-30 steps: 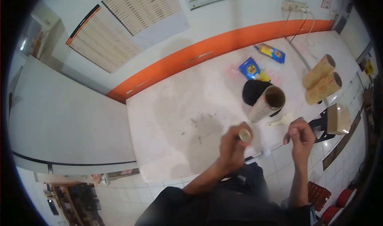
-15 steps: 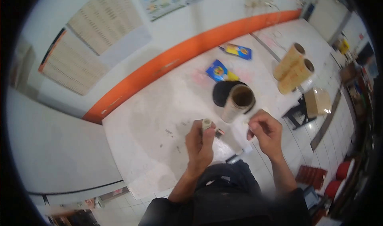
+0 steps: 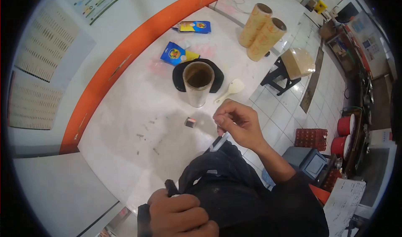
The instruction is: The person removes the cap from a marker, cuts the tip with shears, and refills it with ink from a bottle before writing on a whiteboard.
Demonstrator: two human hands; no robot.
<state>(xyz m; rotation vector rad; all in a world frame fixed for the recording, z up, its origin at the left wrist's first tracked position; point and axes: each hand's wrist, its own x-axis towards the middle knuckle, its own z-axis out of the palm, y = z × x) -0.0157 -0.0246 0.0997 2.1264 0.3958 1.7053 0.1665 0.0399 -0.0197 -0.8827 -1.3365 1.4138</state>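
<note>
My left hand (image 3: 181,214) is a closed fist low in front of my dark clothing. A short black piece (image 3: 171,187) sticks up beside its thumb; the rest of what it grips is hidden. Over the table's front edge, my right hand (image 3: 242,123) is closed in a pinch, and anything between the fingertips is too small to make out. Nearest to it are a cream rice paddle (image 3: 233,88) and a small dark-and-pink block (image 3: 190,122) on the table. Behind them stands an upright hollow roll (image 3: 197,95), in front of a black shallow holder (image 3: 218,75).
Blue-yellow packets (image 3: 172,53) lie near the orange wall band (image 3: 100,80). Two upright wrap rolls (image 3: 268,38) stand at the far table end. To the right, a cardboard box (image 3: 297,63) rests on a black stool (image 3: 274,76). A white-and-black object (image 3: 220,141) sits at the table edge.
My left hand has dropped from above the table to my body, and the pale round end seen in it is hidden now. My right hand stays pinched. The view has swung right.
</note>
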